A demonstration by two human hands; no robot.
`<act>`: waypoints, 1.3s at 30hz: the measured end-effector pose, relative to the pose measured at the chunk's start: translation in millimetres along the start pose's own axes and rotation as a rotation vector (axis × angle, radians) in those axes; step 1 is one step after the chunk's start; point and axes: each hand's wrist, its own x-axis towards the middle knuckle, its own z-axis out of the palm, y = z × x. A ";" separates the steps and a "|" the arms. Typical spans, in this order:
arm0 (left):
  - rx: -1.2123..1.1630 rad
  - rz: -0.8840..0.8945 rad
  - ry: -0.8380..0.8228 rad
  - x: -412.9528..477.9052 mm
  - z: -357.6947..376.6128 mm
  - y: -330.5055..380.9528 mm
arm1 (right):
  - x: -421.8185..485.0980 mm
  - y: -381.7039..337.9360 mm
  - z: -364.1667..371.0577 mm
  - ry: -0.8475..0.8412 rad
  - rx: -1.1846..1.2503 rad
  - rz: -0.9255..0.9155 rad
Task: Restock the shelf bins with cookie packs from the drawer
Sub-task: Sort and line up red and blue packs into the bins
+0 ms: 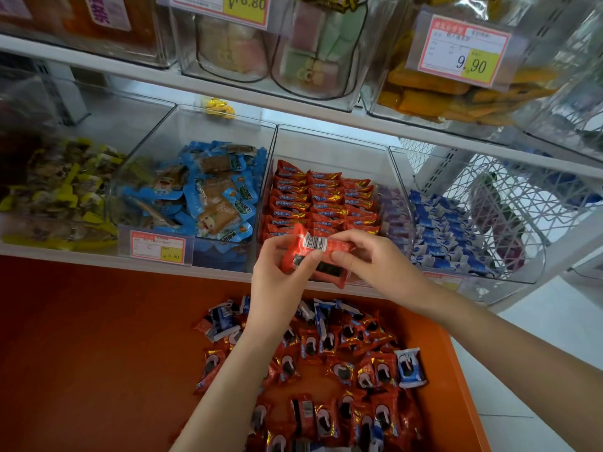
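Note:
Both hands hold a small stack of red cookie packs [315, 254] just in front of the clear shelf bin [332, 141] that holds neat rows of red packs [323, 200]. My left hand [277, 278] grips the stack's left end from below. My right hand [368, 259] pinches its right end, thumb on the front. Below them the orange drawer [98, 337] is pulled out, with a loose pile of red cookie packs [342, 370] and a few blue ones [409, 367].
To the right stands a bin of blue packs [447, 236], to the left a bin of blue-wrapped snacks [208, 194] and one of yellow-wrapped snacks [58, 194]. An upper shelf [228, 93] with price tags overhangs the bins. A white wire basket [502, 203] sits at far right.

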 end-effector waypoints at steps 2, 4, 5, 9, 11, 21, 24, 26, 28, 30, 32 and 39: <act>-0.100 -0.035 -0.028 0.0 -0.5 2.4 | 0.6 -0.9 0.0 0.062 0.044 -0.029; -0.182 -0.104 -0.088 -0.1 0.8 5.2 | 0.6 0.2 -1.1 0.160 -0.043 -0.102; -0.238 -0.160 -0.114 0.3 1.9 7.5 | 0.7 0.3 -1.7 0.204 -0.107 -0.153; -0.266 -0.170 -0.112 2.2 1.8 9.0 | 1.5 0.7 -0.7 0.259 -0.284 -0.353; -0.189 -0.070 -0.077 0.9 -0.2 8.7 | 1.5 0.2 1.1 0.283 -0.304 -0.359; -0.097 0.097 0.046 0.9 -7.5 9.3 | -1.1 -9.9 8.2 0.134 0.320 0.206; -0.052 0.133 0.082 -0.8 -7.5 6.9 | 2.2 -7.3 10.4 0.131 0.545 0.379; -0.062 0.118 0.138 -5.3 -2.3 5.3 | 3.1 -6.4 17.9 0.072 0.737 0.466; -0.051 0.114 0.182 -8.7 2.7 5.5 | 4.9 -7.5 26.0 0.004 0.813 0.487; 0.025 0.146 0.194 -7.7 2.5 7.9 | 7.1 -10.9 28.9 -0.011 0.833 0.459; 0.198 0.248 0.124 0.8 -5.3 10.1 | 13.9 -12.8 26.4 0.051 0.819 0.416; 1.019 0.674 -0.002 78.1 -52.3 5.8 | 76.2 3.4 7.5 0.406 0.305 0.281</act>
